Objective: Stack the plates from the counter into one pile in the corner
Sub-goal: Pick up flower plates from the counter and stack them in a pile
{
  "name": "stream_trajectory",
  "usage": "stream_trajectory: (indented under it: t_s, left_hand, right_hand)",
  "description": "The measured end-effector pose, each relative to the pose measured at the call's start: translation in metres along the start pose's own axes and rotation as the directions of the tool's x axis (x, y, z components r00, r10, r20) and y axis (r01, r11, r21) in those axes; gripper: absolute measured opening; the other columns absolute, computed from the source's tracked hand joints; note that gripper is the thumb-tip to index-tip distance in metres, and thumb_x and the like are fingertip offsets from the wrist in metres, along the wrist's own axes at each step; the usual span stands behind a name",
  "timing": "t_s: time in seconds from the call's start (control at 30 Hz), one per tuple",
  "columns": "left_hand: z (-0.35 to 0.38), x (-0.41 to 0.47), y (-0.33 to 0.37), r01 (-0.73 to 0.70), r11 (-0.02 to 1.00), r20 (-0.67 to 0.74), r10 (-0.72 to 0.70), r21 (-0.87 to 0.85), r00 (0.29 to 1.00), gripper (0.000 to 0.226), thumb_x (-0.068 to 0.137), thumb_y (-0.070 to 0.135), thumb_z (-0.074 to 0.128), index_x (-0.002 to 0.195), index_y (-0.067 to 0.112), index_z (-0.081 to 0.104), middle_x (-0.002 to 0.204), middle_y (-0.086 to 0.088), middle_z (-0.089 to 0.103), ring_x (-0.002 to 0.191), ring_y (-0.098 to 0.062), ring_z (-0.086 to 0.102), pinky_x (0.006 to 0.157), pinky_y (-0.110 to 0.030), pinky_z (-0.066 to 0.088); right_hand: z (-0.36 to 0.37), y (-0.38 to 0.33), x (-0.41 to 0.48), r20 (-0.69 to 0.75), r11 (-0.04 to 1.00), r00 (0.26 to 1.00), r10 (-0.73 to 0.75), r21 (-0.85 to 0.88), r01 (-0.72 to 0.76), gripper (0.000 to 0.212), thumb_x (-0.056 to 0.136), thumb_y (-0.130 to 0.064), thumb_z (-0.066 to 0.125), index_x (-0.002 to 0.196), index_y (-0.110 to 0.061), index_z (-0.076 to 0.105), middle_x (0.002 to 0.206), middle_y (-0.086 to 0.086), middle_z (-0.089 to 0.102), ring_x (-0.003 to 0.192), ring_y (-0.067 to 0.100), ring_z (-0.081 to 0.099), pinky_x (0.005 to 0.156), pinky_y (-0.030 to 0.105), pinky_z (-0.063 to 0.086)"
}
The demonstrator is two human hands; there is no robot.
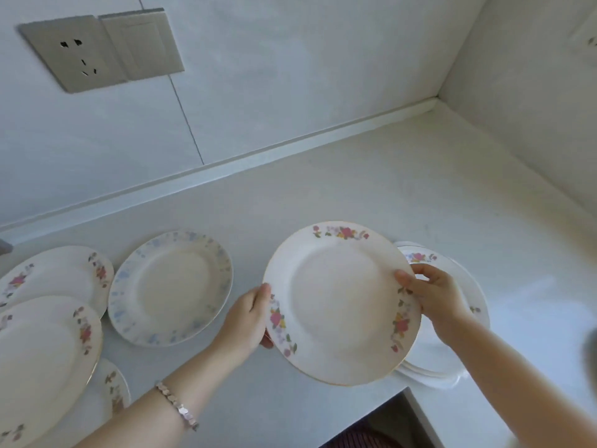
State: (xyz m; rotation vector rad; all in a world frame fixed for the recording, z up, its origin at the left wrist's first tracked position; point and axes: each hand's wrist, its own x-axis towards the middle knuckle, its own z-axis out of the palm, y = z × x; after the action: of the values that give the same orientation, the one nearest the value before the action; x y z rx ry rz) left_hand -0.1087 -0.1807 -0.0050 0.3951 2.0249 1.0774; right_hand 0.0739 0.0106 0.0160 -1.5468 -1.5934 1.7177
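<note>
A person holds a white plate with pink flowers on its rim by both edges, the left hand grasping its left rim with the thumb on top and the right hand pinching its right rim. The plate is tilted above the pale counter. It partly covers a pile of plates lying under the right hand, while a blue-patterned plate sits just left of the left hand, with more flowered plates beyond it.
</note>
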Motion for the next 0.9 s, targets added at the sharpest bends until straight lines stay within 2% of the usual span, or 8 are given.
stream_trajectory:
  t_s: [0.17, 0.3, 0.43, 0.5, 0.57, 0.63, 0.73, 0.9]
  left_hand:
    - [0.069, 0.018, 0.042, -0.080, 0.977, 0.051, 0.071, 0.199, 0.996, 0.036, 0.099, 0.026, 0.032, 0.065, 0.016, 0.043, 0.062, -0.004, 0.051, 0.048, -0.018, 0.053, 0.034, -0.018, 0.042]
    - [0.121, 0.023, 0.065, -0.107, 0.897, 0.108, 0.066, 0.430, 0.992, 0.030, 0.097, 0.024, 0.032, 0.069, 0.015, 0.038, 0.070, -0.002, 0.050, 0.066, -0.025, 0.053, 0.056, -0.030, 0.042]
    - [0.159, 0.027, 0.077, -0.094, 0.804, 0.133, 0.019, 0.587, 0.991, 0.035, 0.098, 0.027, 0.031, 0.112, 0.002, 0.051, 0.115, -0.017, 0.062, 0.102, -0.032, 0.060, 0.077, -0.029, 0.042]
    - [0.172, 0.030, 0.076, -0.071, 0.763, 0.140, -0.026, 0.642, 0.990, 0.039, 0.098, 0.025, 0.029, 0.122, 0.000, 0.048, 0.118, -0.019, 0.063, 0.108, -0.033, 0.060, 0.077, -0.027, 0.041]
    - [0.180, 0.030, 0.075, -0.049, 0.733, 0.136, -0.060, 0.679, 0.989, 0.040, 0.098, 0.024, 0.026, 0.124, 0.000, 0.045, 0.109, -0.017, 0.067, 0.100, -0.032, 0.066, 0.072, -0.024, 0.040]
    - [0.184, 0.032, 0.073, -0.045, 0.720, 0.114, -0.048, 0.693, 0.992, 0.039, 0.098, 0.023, 0.026, 0.125, 0.001, 0.044, 0.102, -0.014, 0.065, 0.089, -0.031, 0.068, 0.072, -0.026, 0.044]
    - [0.186, 0.038, 0.070, -0.022, 0.688, 0.065, -0.036, 0.726, 0.997, 0.041, 0.096, 0.024, 0.030, 0.129, 0.006, 0.046, 0.128, -0.016, 0.043, 0.103, -0.035, 0.063, 0.090, -0.034, 0.047]
    - [0.180, 0.043, 0.061, -0.026, 0.629, 0.072, -0.048, 0.777, 0.996, 0.044, 0.096, 0.025, 0.030, 0.136, 0.010, 0.041, 0.134, -0.014, 0.045, 0.123, -0.029, 0.044, 0.104, -0.031, 0.035]
  right_hand:
    - [-0.066, 0.019, 0.011, -0.202, 0.981, 0.974, -0.107, -0.184, 0.070, 0.014, 0.083, -0.022, 0.064, 0.070, -0.026, 0.059, 0.066, -0.002, 0.066, 0.062, 0.024, 0.059, 0.067, 0.032, 0.049]
    - [-0.110, 0.048, 0.014, -0.279, 0.944, 0.953, -0.117, -0.331, 0.019, 0.007, 0.084, -0.020, 0.063, 0.079, -0.015, 0.060, 0.068, 0.006, 0.057, 0.063, 0.024, 0.052, 0.054, 0.028, 0.038]
    - [-0.130, 0.084, 0.018, -0.300, 0.888, 0.948, -0.103, -0.457, -0.048, 0.023, 0.086, -0.018, 0.058, 0.079, 0.004, 0.061, 0.063, 0.009, 0.051, 0.057, 0.023, 0.043, 0.050, 0.029, 0.029]
    - [-0.131, 0.094, 0.021, -0.316, 0.875, 0.944, -0.095, -0.479, -0.073, 0.029, 0.087, -0.018, 0.057, 0.064, 0.000, 0.054, 0.062, 0.008, 0.047, 0.054, 0.022, 0.040, 0.048, 0.028, 0.026]
    - [-0.129, 0.103, 0.024, -0.324, 0.851, 0.941, -0.096, -0.517, -0.091, 0.033, 0.088, -0.021, 0.056, 0.057, -0.013, 0.045, 0.067, 0.006, 0.044, 0.055, 0.020, 0.040, 0.049, 0.028, 0.027]
    - [-0.126, 0.107, 0.026, -0.332, 0.840, 0.939, -0.087, -0.531, -0.110, 0.028, 0.089, -0.024, 0.054, 0.064, -0.012, 0.049, 0.075, 0.005, 0.045, 0.062, 0.023, 0.044, 0.054, 0.030, 0.030]
    - [-0.121, 0.107, 0.029, -0.342, 0.852, 0.937, -0.069, -0.509, -0.123, 0.024, 0.090, -0.027, 0.051, 0.085, -0.005, 0.060, 0.089, 0.008, 0.049, 0.071, 0.027, 0.048, 0.063, 0.031, 0.036]
    - [-0.108, 0.104, 0.030, -0.340, 0.818, 0.939, -0.052, -0.554, -0.156, 0.038, 0.091, -0.033, 0.050, 0.115, -0.004, 0.058, 0.108, 0.011, 0.048, 0.087, 0.034, 0.058, 0.071, 0.033, 0.043]
